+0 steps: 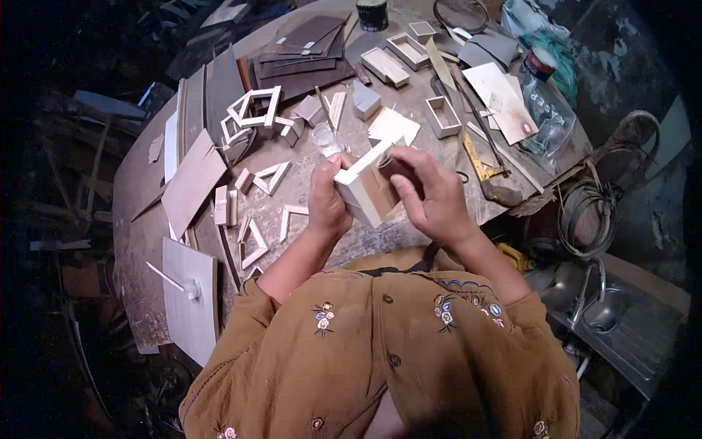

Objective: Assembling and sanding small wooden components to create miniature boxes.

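Observation:
Above the front of the workbench, a small wooden box [364, 192] with pale edge strips and light brown sides is held tilted between my hands. My left hand [329, 199] is closed round its left side, the thumb near the upper edge. At the right side, my right hand [435, 194] has bent fingers at the far edge and its thumb against the box. Whether a small thing sits under those fingertips, I cannot tell. Just beyond my left hand stands a clear jar [325, 137] with a stick in it. A pale sheet [395, 126] lies behind the box.
Pale wooden frames [272, 178] and small blocks [227, 206] lie left on the workbench [157, 282]. Dark panels [303, 55] are stacked at the back. Open wooden trays [442, 117], a yellow-handled tool [479, 157] and a paint can [539, 63] are right; a sink [603, 314] stands lower right.

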